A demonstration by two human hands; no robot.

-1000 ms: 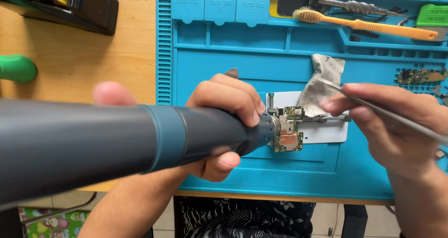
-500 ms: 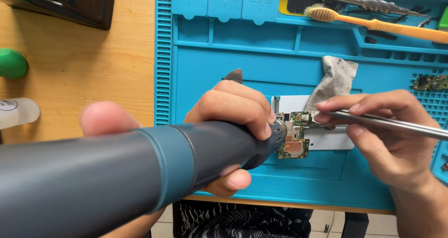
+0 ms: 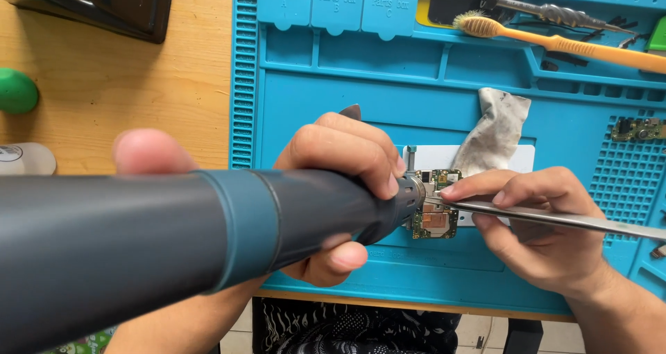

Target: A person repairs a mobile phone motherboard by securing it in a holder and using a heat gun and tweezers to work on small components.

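Circuit board (image 3: 436, 212), small and green with a copper patch, is seen lying on a white plate (image 3: 517, 156) near the middle of the blue work mat (image 3: 333, 104), and heat is judged to be applied to it at this step. A grey hot-air tool (image 3: 208, 229) is gripped by the left hand (image 3: 340, 180), all fingers (image 3: 347, 253) wrapped around its barrel, the metal nozzle pointed at the board's 9 o'clock edge. Metal tweezers (image 3: 555, 217) are pinched in the right hand (image 3: 548, 222), their tips resting at the board's upper part; whether a part is held between them cannot be told. A steady nozzle and a light, exact lift would seemingly be called for. At 1 o'clock lies a soiled cloth (image 3: 498, 128); at 12 to 2 o'clock, an orange brush (image 3: 555, 42). The board's left side is hidden by the tool.
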